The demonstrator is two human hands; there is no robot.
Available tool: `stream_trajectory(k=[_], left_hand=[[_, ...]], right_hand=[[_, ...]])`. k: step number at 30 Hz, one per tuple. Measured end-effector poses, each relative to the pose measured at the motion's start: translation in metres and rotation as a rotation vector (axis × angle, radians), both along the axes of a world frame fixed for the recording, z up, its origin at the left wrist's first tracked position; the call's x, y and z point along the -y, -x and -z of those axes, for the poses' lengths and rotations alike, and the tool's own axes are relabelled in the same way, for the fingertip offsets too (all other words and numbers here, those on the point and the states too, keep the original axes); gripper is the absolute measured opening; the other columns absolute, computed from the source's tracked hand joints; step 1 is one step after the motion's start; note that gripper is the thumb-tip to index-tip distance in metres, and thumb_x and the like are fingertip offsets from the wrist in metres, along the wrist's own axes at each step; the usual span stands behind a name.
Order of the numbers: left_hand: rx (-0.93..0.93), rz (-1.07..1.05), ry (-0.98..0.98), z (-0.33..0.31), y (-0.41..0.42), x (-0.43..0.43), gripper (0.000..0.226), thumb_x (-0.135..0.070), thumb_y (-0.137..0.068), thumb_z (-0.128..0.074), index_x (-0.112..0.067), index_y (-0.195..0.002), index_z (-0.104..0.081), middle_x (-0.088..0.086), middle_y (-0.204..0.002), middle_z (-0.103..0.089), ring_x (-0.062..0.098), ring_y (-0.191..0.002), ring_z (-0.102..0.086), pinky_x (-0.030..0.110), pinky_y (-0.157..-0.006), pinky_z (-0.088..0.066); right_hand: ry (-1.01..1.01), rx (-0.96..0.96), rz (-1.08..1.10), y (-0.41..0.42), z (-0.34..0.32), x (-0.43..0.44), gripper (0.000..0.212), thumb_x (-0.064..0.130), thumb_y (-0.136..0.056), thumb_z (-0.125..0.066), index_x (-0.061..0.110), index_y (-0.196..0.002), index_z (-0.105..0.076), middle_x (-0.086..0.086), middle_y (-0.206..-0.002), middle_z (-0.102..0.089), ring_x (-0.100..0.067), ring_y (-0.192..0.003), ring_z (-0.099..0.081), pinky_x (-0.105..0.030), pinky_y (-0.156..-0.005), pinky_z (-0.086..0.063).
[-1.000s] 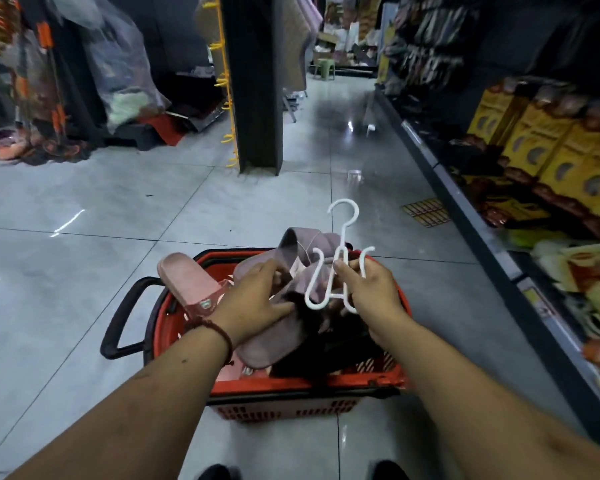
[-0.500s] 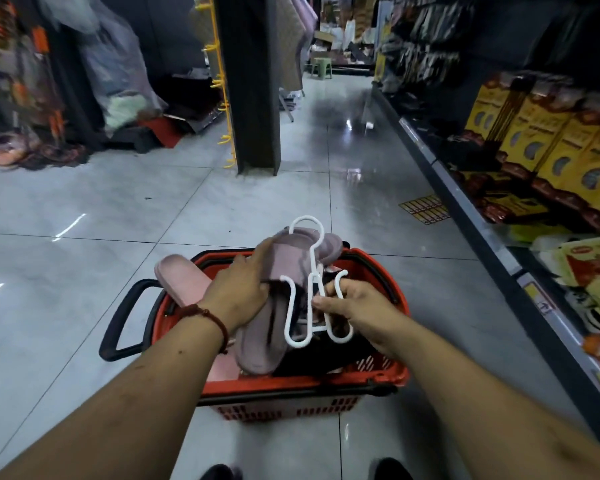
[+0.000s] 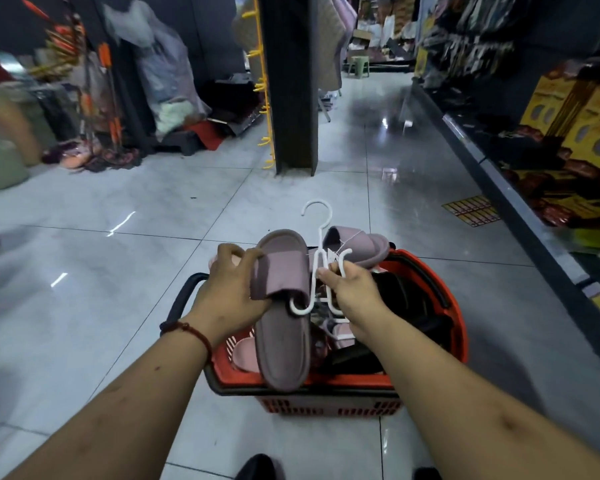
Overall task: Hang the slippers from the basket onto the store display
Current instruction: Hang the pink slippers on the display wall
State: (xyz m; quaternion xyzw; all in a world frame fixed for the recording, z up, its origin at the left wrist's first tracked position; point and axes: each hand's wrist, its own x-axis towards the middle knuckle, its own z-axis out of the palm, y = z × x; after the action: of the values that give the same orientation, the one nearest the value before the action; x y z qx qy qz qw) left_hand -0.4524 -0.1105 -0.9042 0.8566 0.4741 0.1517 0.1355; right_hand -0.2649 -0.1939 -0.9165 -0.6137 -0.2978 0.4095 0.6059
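Two bare forearms are reaching forward from the near edge, over a red basket (image 3: pixel 430 289) that is sitting on the pale tiled floor (image 3: pixel 118 271). A black handle (image 3: pixel 182 296) is sticking out from the basket's left side, and inside it pink slippers (image 3: pixel 245 355) and dark footwear are lying in a heap.

A mauve slipper (image 3: pixel 281 327) is hanging just above the basket's left half, sole edge toward the near side, its heel end dipping over the near rim and its wide strap facing up. The left hand (image 3: pixel 232 289), with a red cord bracelet (image 3: pixel 191 329) around the wrist, is gripping this slipper from the left, fingers curled over the toe end and thumb tucked under the strap. The lower left hook of a white plastic hanger (image 3: pixel 321 271) is poking out beneath that strap.

The right hand (image 3: pixel 352 292) is pinching the hanger's middle stem between thumb and fingertips, palm turned down, holding it upright with its top hook pointing toward the far side. A second mauve slipper (image 3: pixel 355 245) is sitting just to the right of the hanger's stem, beyond the right hand, above the basket's far rim, with a thin white string across its strap.

Farther off, a dark pillar (image 3: pixel 290 81) with yellow pegs (image 3: pixel 262 88) along its left edge is standing in the aisle. A shelf (image 3: pixel 499 174) with yellow boxes (image 3: pixel 575 109) is running along the right side
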Motion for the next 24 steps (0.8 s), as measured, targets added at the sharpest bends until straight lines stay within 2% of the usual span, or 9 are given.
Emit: stream_trajectory(k=[2,4,6,8,10,12,16,20,24], left_hand=[[-0.019,0.056,-0.099,0.0,0.004,-0.005,0.081,-0.048,-0.063,-0.075,-0.02,-0.134,-0.047,0.0,-0.137,-0.03,0.03,-0.116,-0.045,0.041,-0.095,-0.047],[-0.062,0.112,-0.139,0.0,0.005,-0.008,0.089,-0.055,-0.06,-0.067,-0.015,-0.136,-0.046,0.002,-0.134,-0.041,0.03,-0.116,-0.046,0.038,-0.098,-0.042],[-0.109,0.146,-0.153,0.0,0.004,-0.008,0.1,-0.061,-0.06,-0.069,-0.022,-0.146,-0.036,0.003,-0.128,-0.047,0.027,-0.117,-0.047,0.036,-0.098,-0.038],[-0.157,0.139,-0.18,0.001,0.002,-0.008,0.115,-0.076,-0.053,-0.068,-0.031,-0.151,-0.026,0.003,-0.123,-0.047,0.025,-0.114,-0.046,0.038,-0.099,-0.039],[-0.185,0.097,-0.217,0.001,-0.001,-0.008,0.119,-0.092,-0.049,-0.058,-0.034,-0.149,-0.028,0.004,-0.122,-0.047,0.027,-0.114,-0.047,0.041,-0.102,-0.039],[-0.205,0.05,-0.295,-0.001,-0.005,-0.008,0.116,-0.099,-0.05,-0.049,-0.032,-0.144,-0.035,0.004,-0.119,-0.049,0.028,-0.111,-0.049,0.042,-0.099,-0.038],[-0.245,-0.003,-0.457,-0.005,-0.017,-0.011,0.107,-0.098,-0.05,-0.041,-0.022,-0.125,-0.051,0.003,-0.111,-0.055,0.028,-0.1,-0.047,0.042,-0.089,-0.033],[-0.274,0.03,-0.447,-0.004,-0.026,-0.011,0.096,-0.088,-0.051,-0.044,-0.027,-0.124,-0.05,0.001,-0.115,-0.056,0.028,-0.1,-0.047,0.042,-0.087,-0.03],[-0.274,-0.024,-0.424,-0.002,-0.03,-0.008,0.093,-0.088,-0.049,-0.042,-0.034,-0.124,-0.05,0.002,-0.116,-0.053,0.027,-0.101,-0.046,0.04,-0.084,-0.03]], right_hand=[[-0.004,-0.04,-0.015,0.004,0.0,-0.005,0.032,0.004,-0.095,-0.062,0.017,-0.067,-0.054,0.015,-0.052,-0.055,0.0,-0.049,-0.048,-0.012,-0.047,-0.04],[0.012,-0.065,-0.036,0.007,0.0,-0.009,0.028,0.008,-0.095,-0.064,0.017,-0.069,-0.057,0.01,-0.057,-0.058,-0.004,-0.05,-0.049,-0.015,-0.046,-0.041],[0.013,-0.101,-0.057,0.011,0.001,-0.013,0.022,0.011,-0.095,-0.065,0.014,-0.074,-0.06,0.002,-0.063,-0.06,-0.008,-0.051,-0.052,-0.018,-0.044,-0.044],[0.005,-0.12,-0.067,0.014,0.002,-0.017,0.016,0.013,-0.095,-0.066,0.012,-0.079,-0.063,-0.006,-0.071,-0.062,-0.015,-0.059,-0.055,-0.022,-0.047,-0.048],[-0.01,-0.146,-0.069,0.016,0.003,-0.021,0.014,0.013,-0.094,-0.066,0.011,-0.081,-0.065,-0.008,-0.075,-0.066,-0.017,-0.064,-0.061,-0.026,-0.054,-0.052],[-0.006,-0.189,-0.077,0.018,0.003,-0.025,0.013,0.012,-0.094,-0.066,0.011,-0.082,-0.067,-0.01,-0.077,-0.069,-0.02,-0.066,-0.065,-0.03,-0.057,-0.055],[-0.004,-0.238,-0.096,0.025,0.001,-0.03,0.011,0.01,-0.095,-0.064,0.007,-0.085,-0.065,-0.013,-0.076,-0.069,-0.024,-0.063,-0.066,-0.03,-0.052,-0.055],[-0.017,-0.254,-0.103,0.026,0.003,-0.031,0.009,0.012,-0.096,-0.063,0.007,-0.09,-0.067,-0.017,-0.086,-0.07,-0.027,-0.072,-0.067,-0.034,-0.06,-0.057],[0.012,-0.209,-0.108,0.023,0.002,-0.028,0.016,0.016,-0.096,-0.065,0.0,-0.098,-0.068,-0.012,-0.079,-0.068,-0.02,-0.064,-0.064,-0.027,-0.051,-0.055]])
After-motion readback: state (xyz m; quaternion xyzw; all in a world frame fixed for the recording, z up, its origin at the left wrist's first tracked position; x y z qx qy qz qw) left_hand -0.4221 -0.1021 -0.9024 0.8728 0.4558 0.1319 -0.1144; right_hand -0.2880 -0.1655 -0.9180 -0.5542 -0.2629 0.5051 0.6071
